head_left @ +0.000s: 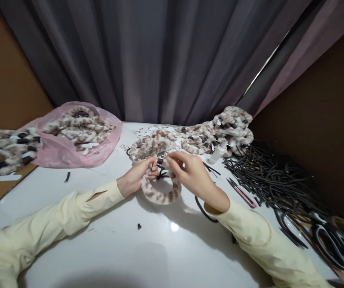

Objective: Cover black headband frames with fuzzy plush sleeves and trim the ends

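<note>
Between my hands hangs a fluffy ring [161,197], white with brown spots, just above the table. Its two ends come together at the top, where something dark shows between them. My left hand [138,173] is closed on the ring's left side near that join. With thumb and fingers pinched, my right hand [186,170] grips the right end. The fingers partly cover the join, so its details are hidden. Right behind lies a heap of similar fluffy rings [152,144].
A pink plastic bag [66,158] of fluffy rings stands at left. Rightward are a small clear bottle [217,153], a pile of black cords [273,176], a pink-handled tool [243,195] and scissors [330,246]. Small black scraps lie on the white table [106,248]. A grey curtain [148,60] hangs behind.
</note>
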{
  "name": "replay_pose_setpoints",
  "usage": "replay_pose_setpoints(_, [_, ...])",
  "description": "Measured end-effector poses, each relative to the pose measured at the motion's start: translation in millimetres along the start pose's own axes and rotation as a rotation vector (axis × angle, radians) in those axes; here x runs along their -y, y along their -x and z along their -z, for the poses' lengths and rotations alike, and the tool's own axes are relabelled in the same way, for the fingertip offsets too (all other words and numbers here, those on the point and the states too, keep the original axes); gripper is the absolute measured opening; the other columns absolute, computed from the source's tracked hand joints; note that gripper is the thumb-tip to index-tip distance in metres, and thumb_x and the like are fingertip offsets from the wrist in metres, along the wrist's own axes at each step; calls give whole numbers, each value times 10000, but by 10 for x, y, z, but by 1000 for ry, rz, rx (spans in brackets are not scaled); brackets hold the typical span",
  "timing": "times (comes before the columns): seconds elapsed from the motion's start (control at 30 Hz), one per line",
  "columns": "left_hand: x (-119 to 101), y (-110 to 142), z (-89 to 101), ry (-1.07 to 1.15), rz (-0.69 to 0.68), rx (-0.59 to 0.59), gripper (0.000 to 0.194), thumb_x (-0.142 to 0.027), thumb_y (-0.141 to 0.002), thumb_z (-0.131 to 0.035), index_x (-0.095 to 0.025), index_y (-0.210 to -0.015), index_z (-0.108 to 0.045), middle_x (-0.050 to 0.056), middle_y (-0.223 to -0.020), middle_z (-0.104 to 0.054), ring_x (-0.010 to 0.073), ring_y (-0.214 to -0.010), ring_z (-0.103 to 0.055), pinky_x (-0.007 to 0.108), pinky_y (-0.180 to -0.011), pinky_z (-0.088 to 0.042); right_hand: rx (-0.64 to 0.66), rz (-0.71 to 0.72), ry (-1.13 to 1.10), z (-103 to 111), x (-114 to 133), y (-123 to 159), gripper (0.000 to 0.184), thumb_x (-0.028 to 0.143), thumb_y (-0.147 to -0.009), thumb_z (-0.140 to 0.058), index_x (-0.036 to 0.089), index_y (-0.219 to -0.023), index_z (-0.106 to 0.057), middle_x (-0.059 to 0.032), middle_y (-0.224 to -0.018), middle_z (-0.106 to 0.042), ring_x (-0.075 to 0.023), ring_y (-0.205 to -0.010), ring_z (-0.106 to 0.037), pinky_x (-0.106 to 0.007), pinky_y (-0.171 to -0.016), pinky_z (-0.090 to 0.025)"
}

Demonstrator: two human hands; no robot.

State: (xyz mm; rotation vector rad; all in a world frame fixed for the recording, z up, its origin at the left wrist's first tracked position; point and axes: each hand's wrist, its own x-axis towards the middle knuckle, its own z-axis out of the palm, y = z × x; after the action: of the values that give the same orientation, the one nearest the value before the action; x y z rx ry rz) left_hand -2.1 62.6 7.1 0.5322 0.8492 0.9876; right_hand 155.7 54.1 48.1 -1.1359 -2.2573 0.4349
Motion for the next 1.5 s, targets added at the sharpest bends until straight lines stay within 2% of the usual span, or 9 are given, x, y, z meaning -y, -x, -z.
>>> replay_pose_setpoints(0.13, [-84, -18, -3, 96, 77, 14, 389, -158, -880, -369, -155, -493, -329, -79, -412, -283, 8, -298, -265, 120, -302, -215, 317, -117, -97, -148, 38, 37, 172, 221, -877, -418, 169, -927, -574, -1, -555, -578, -138, -519, -537, -231, -557, -376])
replay_pose_setpoints(0.27, [-132, 21, -27, 153, 96, 42, 419, -186, -910, -316, -155, -492, -332, -77, -416, -266, 13, -292, -271, 124, -294, -238, 257, -220, -332, -391, -36, 5, 129, 200, -894, -378, 171, -876, -502, 15, -538, -571, -103, -448, -495, -205, -493, -369])
replay_pose_setpoints(0.43, [-142, 88, -80, 183, 111, 80, 401, -225, -904, -369, -150, -511, -363, -75, -427, -282, 16, -293, -253, 124, -289, -261, 299, -434, -920, -548, -43, -33, 39, 224, -887, -370, 205, -903, -401, 78, -481, -509, -59, -261, -308, -164, -285, -205])
replay_pose_setpoints(0.63, [-163, 169, -158, 30, -7, 39, 323, -156, -870, -413, -142, -549, -380, -72, -466, -305, 9, -325, -216, 114, -291, -159, 194, -430, -1024, -572, -52, -50, 134, 294, -854, -454, 185, -784, -419, 108, -404, -359, -45, -263, -239, -174, -281, -177])
replay_pose_setpoints(0.73, [-158, 181, -131, -166, -127, 31, 327, -206, -865, -439, -154, -551, -367, -77, -455, -280, 23, -345, -194, 134, -318, -135, 127, -356, -923, -580, -91, -48, 196, 326, -861, -439, 184, -728, -418, 106, -424, -304, -45, -313, -236, -183, -332, -211])
replay_pose_setpoints(0.87, [-112, 200, -43, -676, -498, -24, 367, -322, -858, -465, -162, -535, -392, -68, -407, -304, 50, -374, -248, 165, -382, -199, 148, -222, -581, -500, -94, -27, 283, 313, -879, -404, 177, -631, -405, 59, -470, -380, -70, -414, -351, -201, -428, -262])
replay_pose_setpoints(1.03, [-100, 248, 3, -1074, -895, -112, 297, -204, -780, -555, -161, -505, -454, -50, -437, -369, 70, -434, -295, 202, -477, -225, 175, -75, -273, -256, 36, 33, 227, 185, -861, -394, 177, -636, -423, 34, -530, -430, -94, -504, -396, -215, -514, -270])
replay_pose_setpoints(1.23, [-151, 251, -16, -1180, -1032, -80, 258, -133, -746, -567, -173, -505, -488, -45, -459, -351, 85, -445, -291, 215, -501, -215, 159, 50, 56, -59, 113, 76, 180, 16, -695, -417, 179, -619, -407, 24, -552, -416, -104, -493, -335, -236, -506, -223])
replay_pose_setpoints(1.5, [-177, 191, 54, -1540, -1126, -19, 228, -148, -801, -490, -180, -576, -499, -19, -512, -416, 104, -479, -377, 213, -506, -228, 172, 57, 429, -114, 118, 89, 204, 28, -770, -374, 166, -875, -483, -54, -836, -539, -134, -543, -432, -267, -482, -200])
